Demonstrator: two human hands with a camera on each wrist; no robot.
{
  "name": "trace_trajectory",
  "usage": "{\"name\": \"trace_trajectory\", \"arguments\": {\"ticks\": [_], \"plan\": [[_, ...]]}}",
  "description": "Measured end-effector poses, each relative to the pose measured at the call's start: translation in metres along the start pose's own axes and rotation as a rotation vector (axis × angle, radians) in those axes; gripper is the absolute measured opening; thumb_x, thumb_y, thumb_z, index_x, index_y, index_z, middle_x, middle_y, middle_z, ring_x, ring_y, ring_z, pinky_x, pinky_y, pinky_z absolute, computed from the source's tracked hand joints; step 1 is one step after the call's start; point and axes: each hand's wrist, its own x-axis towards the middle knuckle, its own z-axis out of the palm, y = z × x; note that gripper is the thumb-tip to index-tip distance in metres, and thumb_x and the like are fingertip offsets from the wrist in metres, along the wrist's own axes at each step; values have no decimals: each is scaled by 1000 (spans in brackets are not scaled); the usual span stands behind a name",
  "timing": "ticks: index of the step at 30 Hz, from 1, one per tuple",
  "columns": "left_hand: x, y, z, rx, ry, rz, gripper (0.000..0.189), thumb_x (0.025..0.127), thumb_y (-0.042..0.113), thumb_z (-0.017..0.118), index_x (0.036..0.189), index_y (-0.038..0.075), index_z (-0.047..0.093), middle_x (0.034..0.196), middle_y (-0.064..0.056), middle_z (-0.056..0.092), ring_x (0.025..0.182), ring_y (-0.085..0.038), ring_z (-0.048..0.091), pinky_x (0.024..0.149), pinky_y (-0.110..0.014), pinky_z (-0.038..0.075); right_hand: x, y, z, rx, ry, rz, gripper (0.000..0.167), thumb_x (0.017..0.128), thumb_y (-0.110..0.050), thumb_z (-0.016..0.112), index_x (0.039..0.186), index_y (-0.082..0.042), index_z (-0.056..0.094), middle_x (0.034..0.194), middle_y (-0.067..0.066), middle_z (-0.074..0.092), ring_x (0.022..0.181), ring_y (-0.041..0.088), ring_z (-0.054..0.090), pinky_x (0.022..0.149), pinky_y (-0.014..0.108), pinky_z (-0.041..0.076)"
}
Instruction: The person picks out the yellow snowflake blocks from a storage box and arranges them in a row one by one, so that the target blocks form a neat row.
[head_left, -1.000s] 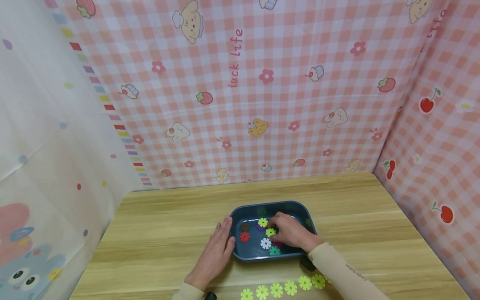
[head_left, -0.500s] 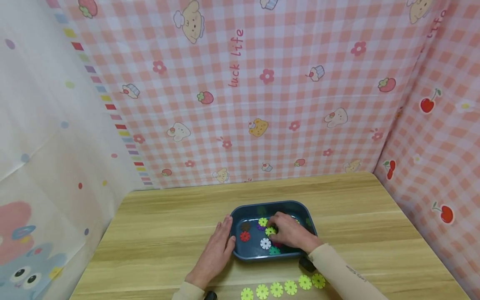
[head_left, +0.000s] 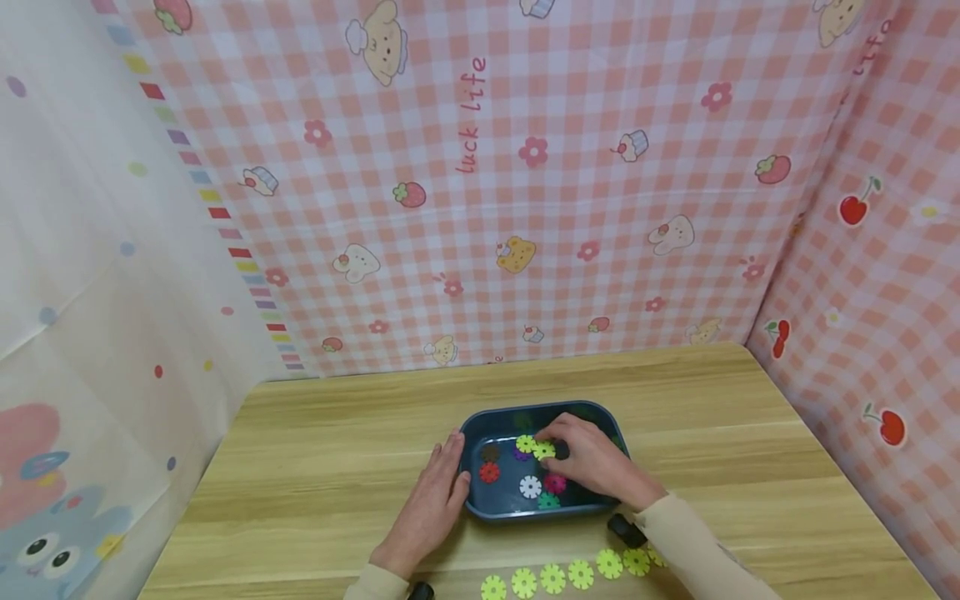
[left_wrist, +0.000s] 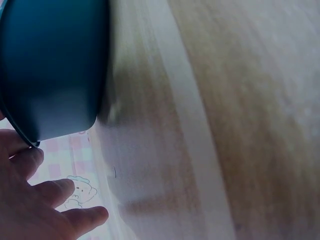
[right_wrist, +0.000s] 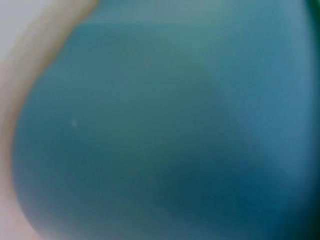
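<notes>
A dark blue tray (head_left: 510, 515) stands on the wooden table, with notched plastic discs inside. My left hand (head_left: 427, 508) rests against its left wall, fingers extended; the left wrist view shows those fingers (left_wrist: 55, 190) spread near the rim. Inside the tray, my right hand (head_left: 592, 458) pinches a yellow-green disc (head_left: 543, 451) between thumb and index finger. Close by lie another yellow-green disc (head_left: 525, 443) and a purple disc (head_left: 521, 456) partly under it. A white disc (head_left: 530, 487), a pink disc (head_left: 555, 483) and a green disc (head_left: 549, 501) lie nearer the front.
A brown disc (head_left: 490, 452) and a red disc (head_left: 489, 472) lie at the tray's left. Several yellow-green discs (head_left: 552, 578) form a row along the table's front, running under the right sleeve (head_left: 697, 542). Blurred tray wall (right_wrist: 150, 125) fills the right wrist view.
My right hand has shifted slightly back and right, and the pinched yellow-green disc has moved toward the back of the tray. The pink disc shows more fully. My left hand stays put.
</notes>
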Motion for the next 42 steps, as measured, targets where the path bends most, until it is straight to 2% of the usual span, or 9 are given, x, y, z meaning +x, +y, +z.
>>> {"name": "trace_trajectory", "arguments": {"ticks": [5,11,16,20,27,32,37,42], "plan": [[-2,2,0,56,29,2,56,110,26,50,159,4,39,167,-12,32,152,-43,29,117,-66,30,-9,-1,-6,3,28,-34,29,90,-20,81,116,-8,76,110,-1,65,99,20,64,86,42,56],[-6,8,-1,136,125,24,49,106,26,57,149,3,54,160,-14,45,149,-38,38,117,-64,32,-19,-2,-12,5,82,-68,27,90,-19,81,115,-10,76,110,-2,65,100,23,65,87,42,57],[-9,9,-1,136,181,53,43,105,23,61,142,0,61,153,-15,52,145,-38,43,117,-60,35,-27,-3,-18,33,96,-58,26,90,-18,81,115,-11,76,110,-3,65,100,23,65,88,42,58],[-11,10,-1,133,167,56,46,104,23,62,143,-1,59,155,-16,51,146,-37,43,117,-57,37,-35,-3,-23,32,113,-56,27,90,-16,81,116,-11,76,112,-2,65,101,25,65,88,43,58],[-14,10,-1,124,115,49,52,103,25,60,150,2,53,160,-13,45,149,-34,39,118,-52,36,-52,-2,-33,5,175,-143,28,88,-12,82,115,-11,76,111,-3,65,100,22,66,86,49,56],[-14,9,-1,114,118,63,52,103,24,59,150,1,53,160,-14,45,149,-35,39,118,-53,37,-62,-2,-36,9,218,-166,29,87,-13,83,115,-10,77,110,-5,65,98,19,65,82,42,58],[-14,9,-1,114,105,44,52,105,25,58,151,2,52,161,-13,43,150,-34,38,118,-53,36,-74,-3,-42,-14,241,-139,28,86,-16,84,114,-14,77,110,-7,65,98,17,65,83,41,59],[-15,10,-1,107,114,51,52,104,25,58,151,2,52,161,-13,44,149,-34,38,118,-53,36,-88,-4,-48,-35,229,-48,29,87,-19,85,114,-22,78,111,-11,63,99,16,63,83,38,59]]}}
